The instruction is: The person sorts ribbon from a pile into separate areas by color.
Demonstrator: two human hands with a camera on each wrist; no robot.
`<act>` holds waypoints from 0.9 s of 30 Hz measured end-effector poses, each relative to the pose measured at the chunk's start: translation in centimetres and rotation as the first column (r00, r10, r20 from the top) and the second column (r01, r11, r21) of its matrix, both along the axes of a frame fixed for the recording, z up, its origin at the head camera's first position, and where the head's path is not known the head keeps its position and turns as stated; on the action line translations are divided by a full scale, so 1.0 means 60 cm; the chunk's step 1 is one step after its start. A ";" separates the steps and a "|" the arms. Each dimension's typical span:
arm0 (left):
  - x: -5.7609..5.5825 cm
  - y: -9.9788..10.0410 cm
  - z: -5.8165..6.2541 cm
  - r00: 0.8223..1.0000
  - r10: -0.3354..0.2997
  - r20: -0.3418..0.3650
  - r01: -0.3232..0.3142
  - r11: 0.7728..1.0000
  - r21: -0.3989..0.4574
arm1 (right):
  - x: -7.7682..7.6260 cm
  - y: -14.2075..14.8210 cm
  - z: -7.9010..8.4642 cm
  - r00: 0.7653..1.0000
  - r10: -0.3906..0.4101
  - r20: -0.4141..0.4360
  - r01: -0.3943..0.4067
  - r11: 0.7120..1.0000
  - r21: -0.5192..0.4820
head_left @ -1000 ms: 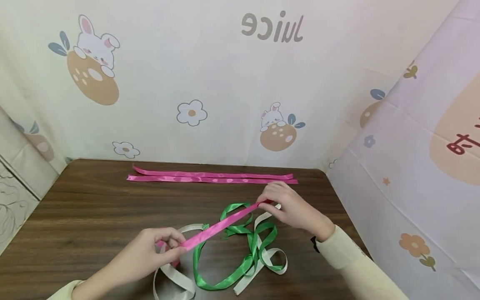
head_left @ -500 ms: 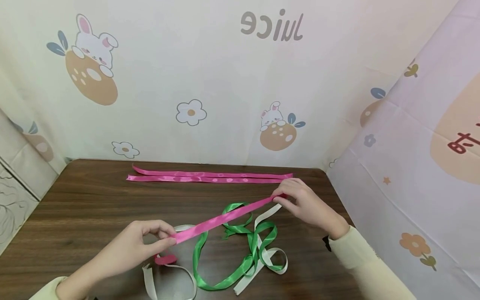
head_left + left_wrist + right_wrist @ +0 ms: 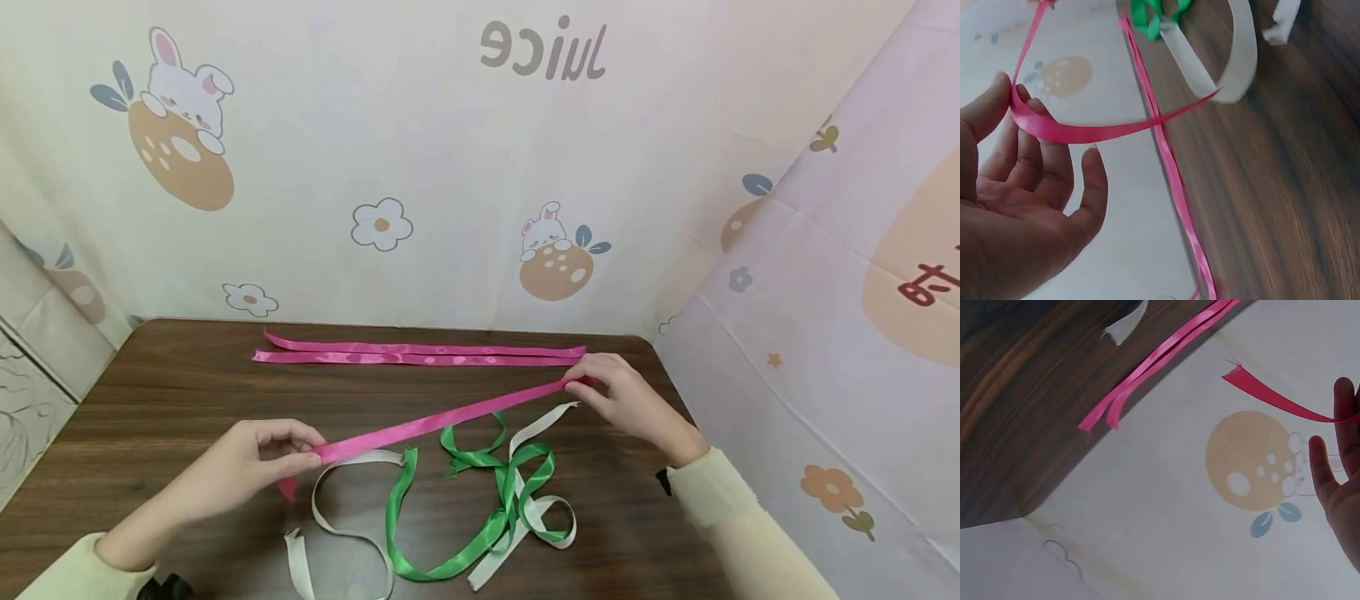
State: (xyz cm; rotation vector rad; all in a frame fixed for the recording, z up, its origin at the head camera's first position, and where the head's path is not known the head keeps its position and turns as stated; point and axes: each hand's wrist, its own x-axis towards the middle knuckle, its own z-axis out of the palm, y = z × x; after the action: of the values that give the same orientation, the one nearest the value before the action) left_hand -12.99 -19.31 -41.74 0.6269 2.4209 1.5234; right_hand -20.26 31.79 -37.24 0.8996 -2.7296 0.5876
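A pink satin ribbon (image 3: 442, 422) is stretched between my two hands above the table, rising toward the right. My left hand (image 3: 243, 462) pinches it near one end between thumb and fingers. In the left wrist view the ribbon (image 3: 1085, 134) bends round the fingertips and its loose tail hangs beyond them. My right hand (image 3: 626, 400) pinches the other end. A short frayed tail of the ribbon (image 3: 1272, 397) sticks out past the fingers in the right wrist view. Below the stretched ribbon lie a tangled green ribbon (image 3: 450, 571) and a white ribbon (image 3: 491, 567).
Two pink ribbons (image 3: 360, 358) lie side by side along the back of the dark wooden table (image 3: 187, 392). Another white ribbon (image 3: 300, 567) curls at the front left. A printed cloth (image 3: 450, 150) hangs behind the table.
My hands have drawn apart, the left going left and slightly up, the right going right and up. A longer stretch of pink ribbon now spans between them.
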 end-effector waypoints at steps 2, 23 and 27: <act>-0.008 -0.008 -0.004 0.998 0.034 -0.047 -0.035 0.999 -0.038 | -0.006 0.006 -0.003 1.000 -0.017 0.024 0.017 1.000 -0.005; -0.102 -0.074 -0.029 0.946 0.294 -0.139 -0.317 0.928 -0.197 | -0.060 0.067 -0.058 0.959 -0.229 0.167 0.238 0.970 -0.039; -0.118 -0.082 -0.037 0.923 0.344 -0.174 -0.375 0.905 -0.200 | -0.068 0.078 -0.073 0.944 -0.263 0.201 0.277 0.960 -0.044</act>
State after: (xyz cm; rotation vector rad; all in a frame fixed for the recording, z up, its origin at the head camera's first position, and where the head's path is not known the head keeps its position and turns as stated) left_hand -20.08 -24.24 -43.97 0.2495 2.8898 1.3203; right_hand -24.36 36.45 -41.61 0.4588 -2.9117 0.7445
